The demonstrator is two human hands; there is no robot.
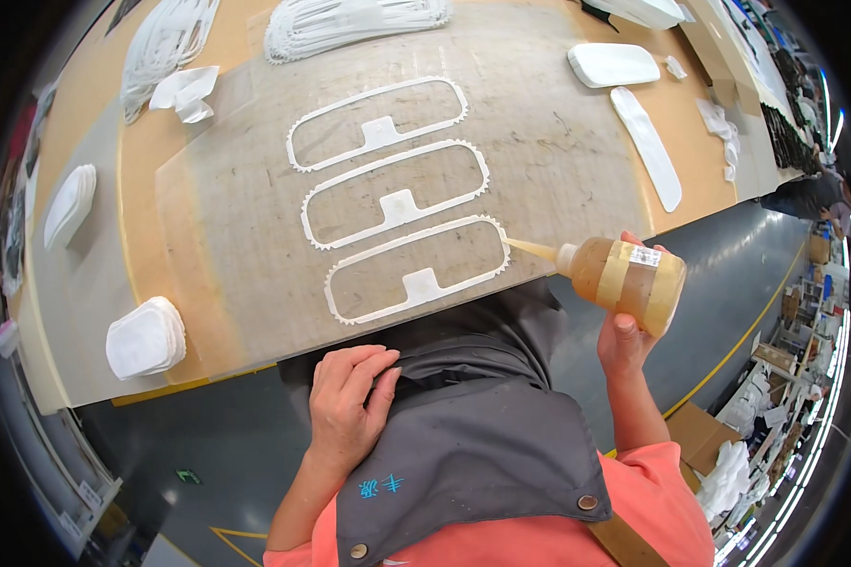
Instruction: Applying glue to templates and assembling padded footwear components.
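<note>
My right hand [624, 331] is wrapped round a squeeze bottle [624, 276] of amber plastic, banded with tape and tipped on its side. Its long pointed nozzle [531, 249] reaches left to the right end of the nearest white frame [416, 309]. I cannot tell whether the tip touches it. A middle frame [367, 236] and a far frame [350, 161] lie behind it in a row, each a flat oblong ring with a notched edge and a small inner tab. My left hand [350, 397] rests against the dark apron, fingers curled towards the thumb, with nothing visible in it.
White strips lie in a heap [359, 26] at the far side and another [165, 47] at far left. White pad stacks [147, 337] [70, 208] stand on the left. A pad stack [615, 65] and a long pad [647, 149] lie right. The table's front edge runs before me.
</note>
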